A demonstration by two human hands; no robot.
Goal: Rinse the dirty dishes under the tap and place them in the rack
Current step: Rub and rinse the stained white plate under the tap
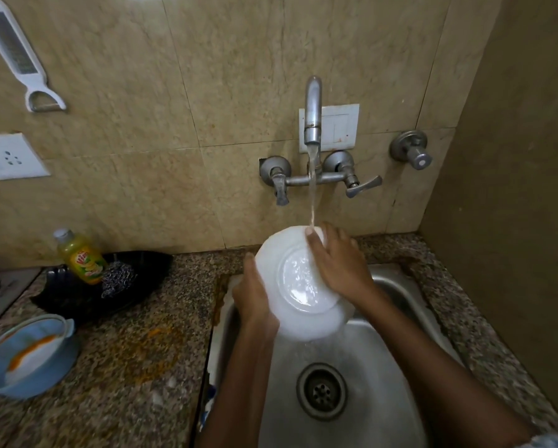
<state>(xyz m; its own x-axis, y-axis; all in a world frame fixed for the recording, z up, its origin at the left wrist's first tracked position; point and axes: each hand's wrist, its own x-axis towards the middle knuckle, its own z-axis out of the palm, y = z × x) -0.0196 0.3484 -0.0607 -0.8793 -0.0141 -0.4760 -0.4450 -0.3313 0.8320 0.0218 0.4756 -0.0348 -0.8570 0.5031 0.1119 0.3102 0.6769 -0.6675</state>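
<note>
Dim, warm light; wide-angle edge distortion.

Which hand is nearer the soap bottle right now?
Left. The left hand holds the plate's left edge, on the side toward the soap bottle; the right hand rests on the plate's far-right side, further away.
</note>
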